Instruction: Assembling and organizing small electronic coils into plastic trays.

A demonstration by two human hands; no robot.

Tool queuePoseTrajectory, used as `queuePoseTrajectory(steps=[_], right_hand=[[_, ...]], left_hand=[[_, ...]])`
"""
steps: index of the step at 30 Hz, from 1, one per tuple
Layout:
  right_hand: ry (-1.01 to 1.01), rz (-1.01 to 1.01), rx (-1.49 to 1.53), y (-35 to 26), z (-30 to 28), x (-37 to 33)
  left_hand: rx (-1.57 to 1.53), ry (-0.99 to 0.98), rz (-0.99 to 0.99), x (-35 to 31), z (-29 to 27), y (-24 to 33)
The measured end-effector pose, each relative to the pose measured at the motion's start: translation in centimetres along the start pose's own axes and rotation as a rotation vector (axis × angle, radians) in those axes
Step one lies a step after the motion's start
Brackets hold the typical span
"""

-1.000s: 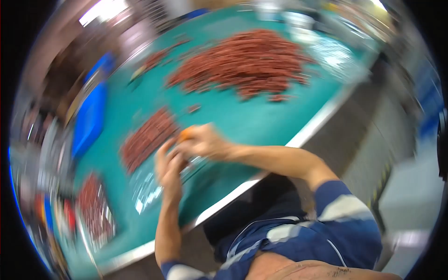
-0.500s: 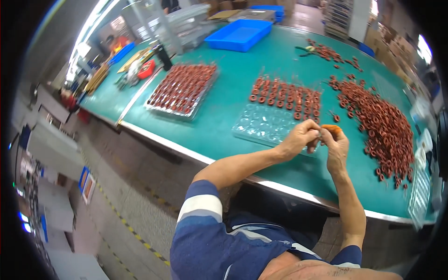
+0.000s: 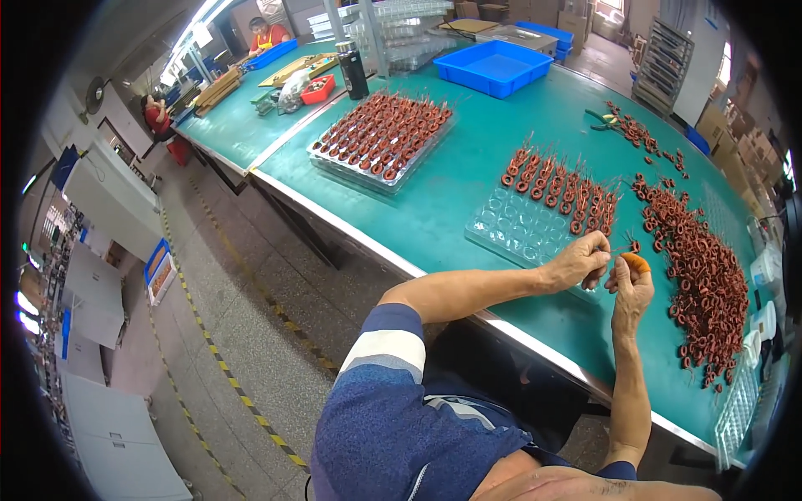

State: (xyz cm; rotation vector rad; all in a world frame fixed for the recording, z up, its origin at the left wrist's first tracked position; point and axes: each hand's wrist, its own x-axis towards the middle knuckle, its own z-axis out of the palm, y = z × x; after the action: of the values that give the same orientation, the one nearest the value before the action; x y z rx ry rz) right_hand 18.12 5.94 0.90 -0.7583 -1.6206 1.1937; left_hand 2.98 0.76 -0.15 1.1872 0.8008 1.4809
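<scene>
My left hand [image 3: 578, 262] is above the near right part of a clear plastic tray [image 3: 511, 220] with round pockets. Its fingers are pinched together; anything in them is too small to make out. Close beside it, my right hand [image 3: 631, 288] has thumb and fingers closed too, with an orange cover [image 3: 637, 262] on one finger. Whatever it grips is hidden. Reddish-brown wire-wound ring coils [image 3: 561, 185] with thin upright leads fill the tray's far rows, while the near pockets show bare. A single coil [image 3: 635, 246] lies just beyond my right hand.
A large heap of coils [image 3: 702, 280] covers the table's right side, with pliers [image 3: 603, 121] beyond it. A stack of filled trays [image 3: 380, 138] stands left, near a black flask [image 3: 352, 71]. A blue bin [image 3: 493, 67] sits behind. Another person [image 3: 267, 35] sits at the far left.
The view has swung left, so the table appears shifted right and down. My hands, close together before, have drawn slightly apart. The tray's filled rows look the same.
</scene>
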Motion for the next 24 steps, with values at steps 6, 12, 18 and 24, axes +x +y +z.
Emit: queuePoseTrajectory(steps=[6, 12, 18, 24], right_hand=[[0.073, -0.075, 0.059, -0.2, 0.5, -0.4], [-0.043, -0.037, 0.122, 0.3, 0.0, 0.0], [0.005, -0.155, 0.023, -0.8, 0.9, -0.7], [0.036, -0.171, 0.096, -0.6, 1.2, -0.6]], left_hand=[[-0.010, -0.009, -0.004, -0.3, -0.1, 0.0], [-0.035, -0.008, -0.005, -0.5, 0.3, 0.3], [-0.108, 0.038, 0.046, -0.3, 0.4, 0.7], [0.009, 0.029, 0.071, -0.2, 0.2, 0.1]])
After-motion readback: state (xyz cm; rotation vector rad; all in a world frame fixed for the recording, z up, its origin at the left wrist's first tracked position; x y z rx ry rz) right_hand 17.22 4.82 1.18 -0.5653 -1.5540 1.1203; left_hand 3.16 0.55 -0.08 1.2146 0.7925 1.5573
